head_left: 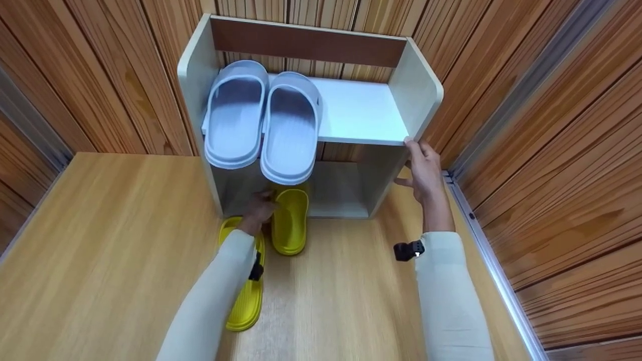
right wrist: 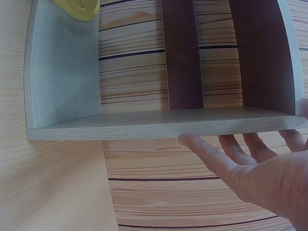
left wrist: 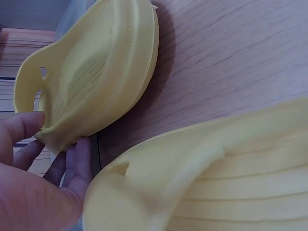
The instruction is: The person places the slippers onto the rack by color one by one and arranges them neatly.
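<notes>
My left hand [head_left: 259, 206] pinches the near side of a yellow slipper [head_left: 291, 223]; the thumb lies on its strap and the fingers lie below, seen in the left wrist view. That slipper's toe reaches into the lower level of the shoe rack [head_left: 346, 188], its heel over the floor. Under my left forearm lies the other yellow slipper [head_left: 246, 306], partly covered by the sleeve. My right hand [head_left: 425, 168] grips the rack's right side panel [right wrist: 159, 129] at the height of the middle shelf, with fingers along the outer face and thumb at the front edge.
Two pale grey-blue slippers [head_left: 235, 120] stand side by side on the left of the rack's white middle shelf [head_left: 358, 108], heels jutting past its front. Wood-patterned walls [head_left: 562, 200] close in behind and on both sides. The floor [head_left: 125, 240] is light wood.
</notes>
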`<state>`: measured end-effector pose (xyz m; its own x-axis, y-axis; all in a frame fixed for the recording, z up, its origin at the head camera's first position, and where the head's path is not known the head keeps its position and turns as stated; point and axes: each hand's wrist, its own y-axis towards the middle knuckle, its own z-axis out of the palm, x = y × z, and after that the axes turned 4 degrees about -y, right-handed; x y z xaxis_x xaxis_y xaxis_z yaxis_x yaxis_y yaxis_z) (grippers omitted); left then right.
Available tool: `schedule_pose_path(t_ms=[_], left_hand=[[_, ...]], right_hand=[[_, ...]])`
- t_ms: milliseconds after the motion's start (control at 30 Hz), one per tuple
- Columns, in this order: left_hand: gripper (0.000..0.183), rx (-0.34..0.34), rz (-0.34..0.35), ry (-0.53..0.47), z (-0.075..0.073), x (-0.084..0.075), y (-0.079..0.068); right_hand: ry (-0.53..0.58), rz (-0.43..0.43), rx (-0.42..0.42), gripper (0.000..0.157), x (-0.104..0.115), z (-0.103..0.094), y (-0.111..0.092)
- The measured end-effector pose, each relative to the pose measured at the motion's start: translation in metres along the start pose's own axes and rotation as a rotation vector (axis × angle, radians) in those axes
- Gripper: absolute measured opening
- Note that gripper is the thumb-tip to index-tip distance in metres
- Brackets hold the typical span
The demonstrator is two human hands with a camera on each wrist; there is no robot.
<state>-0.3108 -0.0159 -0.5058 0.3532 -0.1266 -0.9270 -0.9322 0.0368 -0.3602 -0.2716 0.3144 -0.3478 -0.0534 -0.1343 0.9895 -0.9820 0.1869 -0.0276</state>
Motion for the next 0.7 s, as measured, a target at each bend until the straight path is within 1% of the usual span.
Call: schedule_pose_path(t_ms=[167, 233, 300, 433, 500, 567, 700], left_hand=[[0.055, 0.008, 0.028, 0.017, -0.002, -0.001, -0.004], [0.06, 0.007, 0.037, 0.01, -0.002, -0.002, -0.005], [0.053, 0.003, 0.032, -0.006, -0.002, -0.003, -0.006], [0.038, -0.011, 0.001, -0.057, -0.003, -0.005, -0.006], [0.037, -0.012, -0.01, -0.066, -0.005, -0.005, -0.007], [0.039, -0.014, -0.014, -0.066, -0.008, -0.006, -0.007], [0.033, -0.025, -0.028, -0.092, -0.014, -0.008, -0.01]], right_hand=[[0.011, -0.033, 0.001, 0.057, 0.0, 0.0, -0.001], [0.015, -0.038, 0.003, 0.057, 0.0, 0.0, -0.001], [0.013, -0.033, 0.003, 0.057, 0.0, 0.0, -0.002], [0.021, -0.018, 0.009, 0.057, 0.001, 0.0, -0.001], [0.022, -0.019, 0.012, 0.058, 0.001, 0.0, -0.002], [0.023, -0.023, 0.014, 0.058, 0.001, 0.0, -0.002], [0.016, -0.021, 0.015, 0.059, 0.0, 0.0, -0.002]])
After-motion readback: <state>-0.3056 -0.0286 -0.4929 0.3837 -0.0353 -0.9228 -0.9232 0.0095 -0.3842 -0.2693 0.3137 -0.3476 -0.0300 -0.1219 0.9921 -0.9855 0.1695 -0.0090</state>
